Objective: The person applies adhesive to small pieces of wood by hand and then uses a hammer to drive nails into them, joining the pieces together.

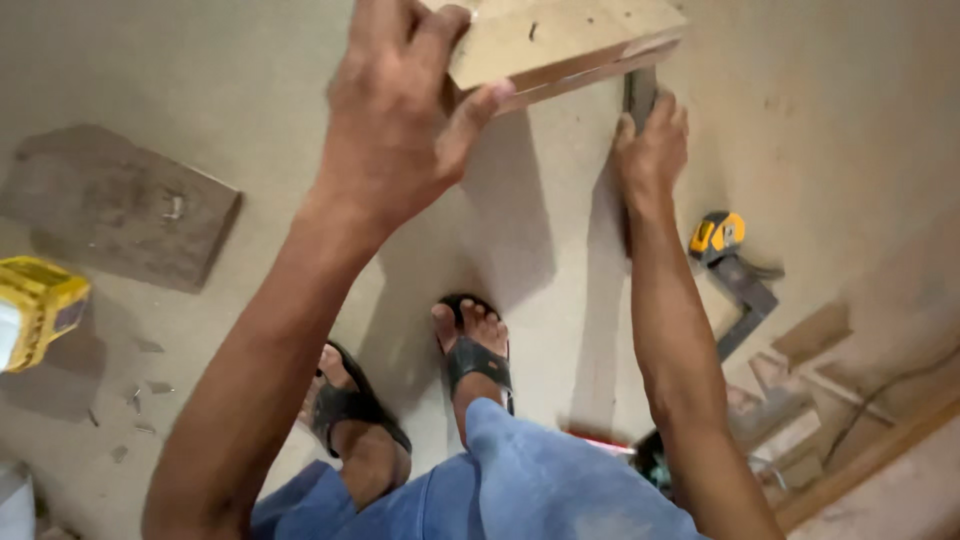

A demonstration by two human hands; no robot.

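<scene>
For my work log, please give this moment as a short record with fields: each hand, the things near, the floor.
left hand: grips the corner of a wooden board, fingers on top, thumb on its edge
right hand: holds a dark narrow bar under the board's edge
near right arm: yellow tape measure, metal square, wood offcuts
floor left: flat grey slab, yellow tool
feet: black sandals
</scene>
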